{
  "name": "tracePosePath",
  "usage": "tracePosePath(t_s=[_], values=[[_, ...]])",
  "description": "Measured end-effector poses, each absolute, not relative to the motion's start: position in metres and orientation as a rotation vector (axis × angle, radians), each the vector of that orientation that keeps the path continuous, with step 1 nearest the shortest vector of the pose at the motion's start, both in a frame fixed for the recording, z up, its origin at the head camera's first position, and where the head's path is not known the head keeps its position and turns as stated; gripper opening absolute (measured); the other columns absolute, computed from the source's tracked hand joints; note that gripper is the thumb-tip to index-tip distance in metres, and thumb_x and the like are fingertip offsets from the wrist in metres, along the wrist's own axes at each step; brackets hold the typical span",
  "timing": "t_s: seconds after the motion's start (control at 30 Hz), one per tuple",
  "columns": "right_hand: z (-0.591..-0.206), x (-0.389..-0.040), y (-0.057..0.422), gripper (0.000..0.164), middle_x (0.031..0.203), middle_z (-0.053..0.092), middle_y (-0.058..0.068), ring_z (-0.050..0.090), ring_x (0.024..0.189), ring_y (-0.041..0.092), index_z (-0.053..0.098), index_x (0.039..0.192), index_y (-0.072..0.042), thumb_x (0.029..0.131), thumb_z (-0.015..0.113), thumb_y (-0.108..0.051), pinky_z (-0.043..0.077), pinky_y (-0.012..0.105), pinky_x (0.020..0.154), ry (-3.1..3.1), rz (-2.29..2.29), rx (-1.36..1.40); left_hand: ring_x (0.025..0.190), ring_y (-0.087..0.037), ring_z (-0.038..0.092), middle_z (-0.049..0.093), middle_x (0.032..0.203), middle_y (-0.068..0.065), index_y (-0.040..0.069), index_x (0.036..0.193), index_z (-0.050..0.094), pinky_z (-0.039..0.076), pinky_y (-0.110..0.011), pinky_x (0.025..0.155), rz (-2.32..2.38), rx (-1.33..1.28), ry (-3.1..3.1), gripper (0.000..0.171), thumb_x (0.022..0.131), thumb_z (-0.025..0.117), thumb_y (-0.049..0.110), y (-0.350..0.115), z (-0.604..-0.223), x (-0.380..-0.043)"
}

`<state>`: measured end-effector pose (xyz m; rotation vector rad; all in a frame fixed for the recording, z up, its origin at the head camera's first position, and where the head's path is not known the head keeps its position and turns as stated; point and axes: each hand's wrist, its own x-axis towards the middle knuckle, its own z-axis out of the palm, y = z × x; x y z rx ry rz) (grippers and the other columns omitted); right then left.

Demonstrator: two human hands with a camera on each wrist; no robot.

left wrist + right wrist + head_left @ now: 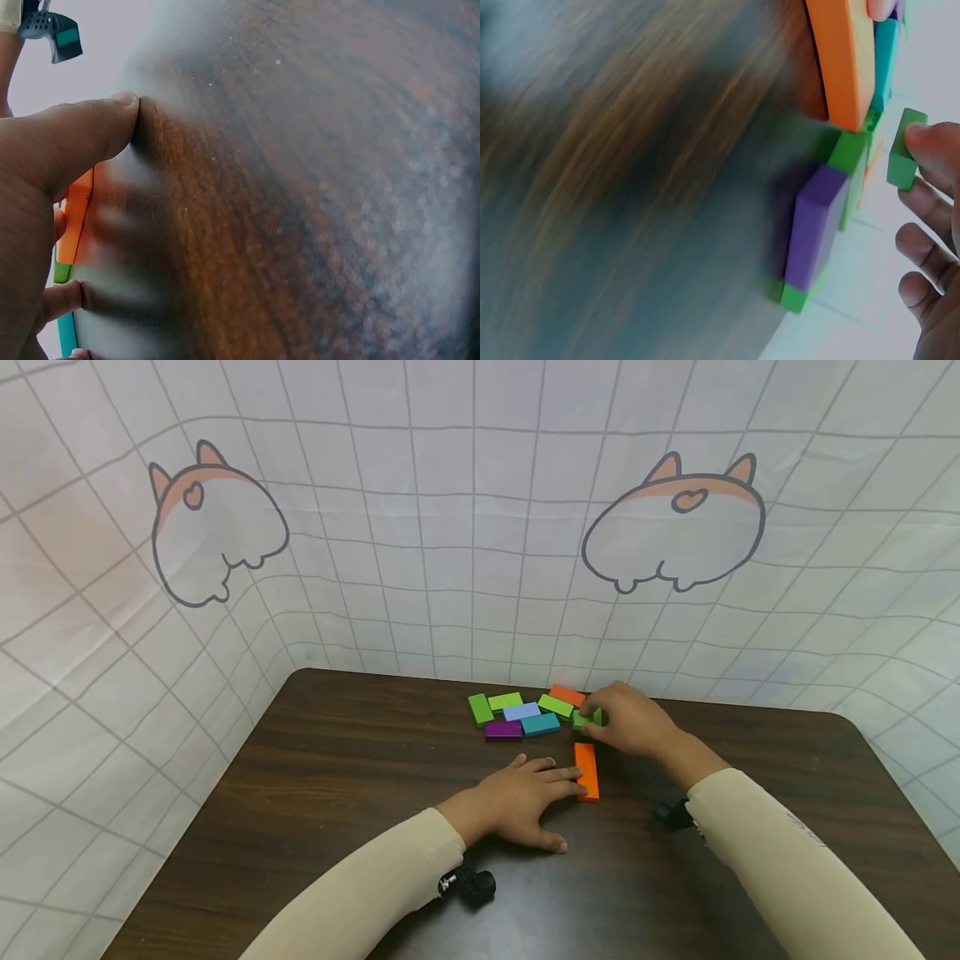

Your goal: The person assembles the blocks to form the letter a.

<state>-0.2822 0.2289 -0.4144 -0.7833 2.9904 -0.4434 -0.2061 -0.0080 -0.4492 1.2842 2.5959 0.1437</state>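
My right hand pinches a small green block between thumb and forefinger, while its other fingers curl loosely below. In the head view this hand is over the right end of a group of coloured blocks. My left hand lies spread on the table, palm down, with fingertips at the left side of a long orange block. Its thumb points away from the fingers, the tip down at the wood. A purple block and a green block, near the right hand, are hidden behind it in the head view.
Beyond the left hand lie another purple block, a teal block, a light blue block, several green ones and a red-orange block. A white gridded curtain hangs behind the dark wooden table.
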Motion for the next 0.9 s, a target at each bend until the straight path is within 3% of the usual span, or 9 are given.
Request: tracePosePath(t_s=[0.23, 0.9], values=[[-0.409, -0.272, 0.248, 0.025, 0.108, 0.072, 0.006, 0.06, 0.109, 0.031, 0.076, 0.11, -0.007, 0.091, 0.079, -0.023, 0.049, 0.053, 0.097, 3.018, -0.462, -0.848, 0.153, -0.024, 0.023, 0.019, 0.168, 0.016, 0.036, 0.159, 0.036, 0.021, -0.056, 0.12, 0.14, 1.268, 2.599, 0.081, 0.09, 0.065, 0.067, -0.011, -0.447, -0.205], [-0.416, -0.218, 0.277, 0.023, 0.105, 0.073, 0.0, 0.063, 0.101, 0.027, 0.077, 0.106, -0.013, 0.089, 0.081, -0.027, 0.054, 0.05, 0.086, 3.07, -0.382, -0.85, 0.152, -0.024, 0.025, 0.02, 0.167, 0.016, 0.038, 0.159, 0.036, 0.024, -0.057, 0.118, 0.117, 1.313, 2.608, 0.081, 0.09, 0.064, 0.069, -0.01, -0.451, -0.205]])
